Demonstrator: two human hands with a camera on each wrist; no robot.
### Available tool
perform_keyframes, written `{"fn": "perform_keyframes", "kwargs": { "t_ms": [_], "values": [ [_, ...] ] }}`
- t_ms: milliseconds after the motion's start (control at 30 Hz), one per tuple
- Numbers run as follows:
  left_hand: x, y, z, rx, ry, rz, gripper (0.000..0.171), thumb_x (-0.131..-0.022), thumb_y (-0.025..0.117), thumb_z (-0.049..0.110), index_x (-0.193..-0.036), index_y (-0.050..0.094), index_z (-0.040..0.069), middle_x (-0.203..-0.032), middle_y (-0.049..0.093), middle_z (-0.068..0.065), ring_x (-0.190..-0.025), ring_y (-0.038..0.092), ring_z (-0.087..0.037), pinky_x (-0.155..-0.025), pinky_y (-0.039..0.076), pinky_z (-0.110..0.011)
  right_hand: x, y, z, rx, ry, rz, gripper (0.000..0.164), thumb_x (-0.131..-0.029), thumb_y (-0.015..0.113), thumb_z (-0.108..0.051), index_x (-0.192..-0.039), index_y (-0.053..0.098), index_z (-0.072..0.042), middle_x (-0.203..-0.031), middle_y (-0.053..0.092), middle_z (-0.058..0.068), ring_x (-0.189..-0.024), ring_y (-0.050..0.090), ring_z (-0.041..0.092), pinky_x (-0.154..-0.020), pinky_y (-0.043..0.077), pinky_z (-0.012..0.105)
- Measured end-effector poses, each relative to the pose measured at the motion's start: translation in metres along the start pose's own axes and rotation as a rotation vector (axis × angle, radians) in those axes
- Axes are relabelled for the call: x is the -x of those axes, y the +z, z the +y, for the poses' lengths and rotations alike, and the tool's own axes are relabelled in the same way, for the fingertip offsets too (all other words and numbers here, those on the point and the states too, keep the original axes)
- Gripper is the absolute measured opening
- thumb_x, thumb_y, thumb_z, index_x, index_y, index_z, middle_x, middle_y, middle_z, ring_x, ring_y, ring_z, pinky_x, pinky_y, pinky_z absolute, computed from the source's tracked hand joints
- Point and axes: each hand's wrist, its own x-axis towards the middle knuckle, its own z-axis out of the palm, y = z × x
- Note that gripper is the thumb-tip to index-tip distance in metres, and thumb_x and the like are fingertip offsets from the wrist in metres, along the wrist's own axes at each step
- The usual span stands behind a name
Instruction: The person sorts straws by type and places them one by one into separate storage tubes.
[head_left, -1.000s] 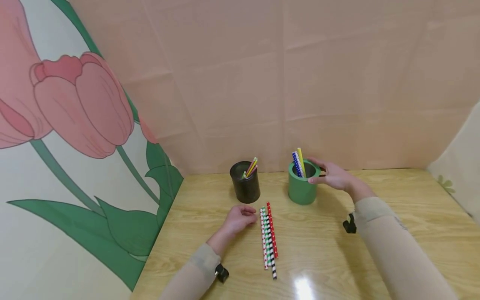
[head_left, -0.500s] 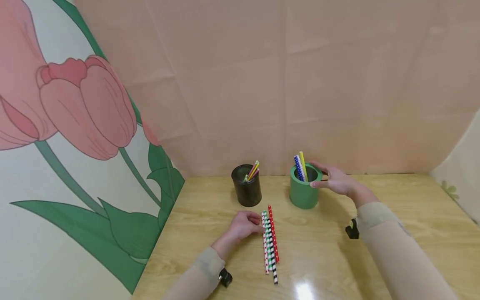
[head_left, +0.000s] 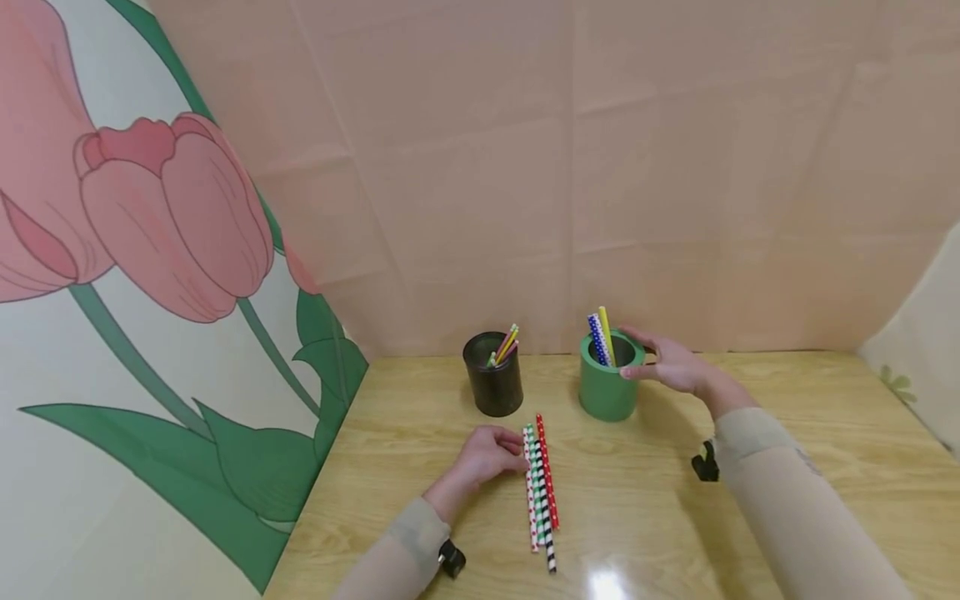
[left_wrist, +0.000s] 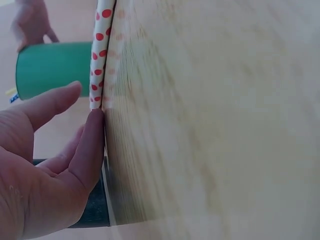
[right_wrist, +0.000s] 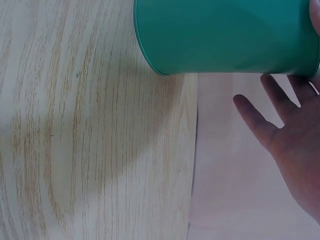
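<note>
Beside the top part of a row of several paper straws lies my left hand [head_left: 483, 457], its fingertips at the white straw with red dots [head_left: 532, 521]. In the left wrist view a finger meets the end of this dotted straw [left_wrist: 100, 55], while the thumb stands apart from it. My right hand [head_left: 678, 367] holds the green cup [head_left: 606, 396] by its rim, thumb at the front and fingers behind. Blue dotted straws [head_left: 597, 337] and a yellow straw [head_left: 606, 333] stick up out of that cup. In the right wrist view some fingers [right_wrist: 252, 117] are spread off its wall.
A black cup [head_left: 495, 390] with several thin colored sticks [head_left: 506, 343] stands left of the green one. The row also includes a black-striped straw [head_left: 549, 546] and a red straw [head_left: 551, 492] on the wooden table [head_left: 637, 517]. A pink cloth [head_left: 465, 167] hangs behind.
My left hand has moved right, up to the straws, its fingertips now at the red-dotted white one. My right hand keeps its hold on the green cup. The head view has shifted slightly.
</note>
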Motion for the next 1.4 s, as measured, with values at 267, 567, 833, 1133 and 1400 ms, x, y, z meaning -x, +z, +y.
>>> {"fn": "perform_keyframes", "kwargs": {
  "t_ms": [267,567,833,1133,1400],
  "values": [
    [0.002,-0.001,0.004,0.003,-0.023,0.02,0.036,-0.08,0.093,0.001,-0.113,0.079,0.004,-0.096,0.075,-0.007,-0.081,0.069,-0.015,-0.075,0.061,-0.03,-0.001,-0.003,-0.002,-0.011,-0.008,-0.002,0.091,-0.1,0.077,-0.034,-0.169,0.026,-0.003,-0.168,0.027,0.034,-0.149,0.031,0.059,-0.115,0.03,0.078],
    [0.005,0.002,0.006,-0.01,-0.015,0.035,0.035,-0.078,0.093,0.0,-0.111,0.079,0.0,-0.092,0.074,-0.008,-0.078,0.068,-0.014,-0.07,0.06,-0.028,0.001,-0.001,-0.003,-0.016,0.02,-0.007,0.091,-0.101,0.075,-0.036,-0.171,0.024,-0.007,-0.171,0.024,0.032,-0.152,0.026,0.06,-0.116,0.026,0.08],
    [0.0,0.007,0.006,-0.045,-0.03,0.054,0.032,-0.08,0.093,0.004,-0.108,0.078,0.001,-0.089,0.07,-0.004,-0.076,0.067,-0.014,-0.067,0.059,-0.027,0.001,0.0,-0.004,-0.034,0.013,-0.006,0.093,-0.1,0.077,-0.036,-0.17,0.023,-0.006,-0.17,0.024,0.033,-0.152,0.025,0.059,-0.117,0.026,0.078],
    [-0.002,0.011,0.007,-0.138,-0.041,0.088,0.037,-0.078,0.096,0.008,-0.109,0.077,0.004,-0.089,0.067,-0.003,-0.078,0.064,-0.015,-0.067,0.056,-0.027,0.0,-0.001,-0.002,-0.036,0.014,-0.006,0.094,-0.099,0.077,-0.034,-0.17,0.023,-0.005,-0.168,0.026,0.035,-0.152,0.026,0.059,-0.116,0.027,0.079],
    [-0.002,0.009,0.007,-0.149,-0.037,0.094,0.033,-0.078,0.093,0.003,-0.107,0.076,0.003,-0.088,0.067,-0.004,-0.078,0.062,-0.015,-0.065,0.055,-0.027,0.0,-0.001,-0.002,-0.012,0.003,-0.008,0.093,-0.1,0.076,-0.037,-0.17,0.025,-0.005,-0.168,0.027,0.035,-0.151,0.028,0.059,-0.116,0.027,0.079]
  ]
}}
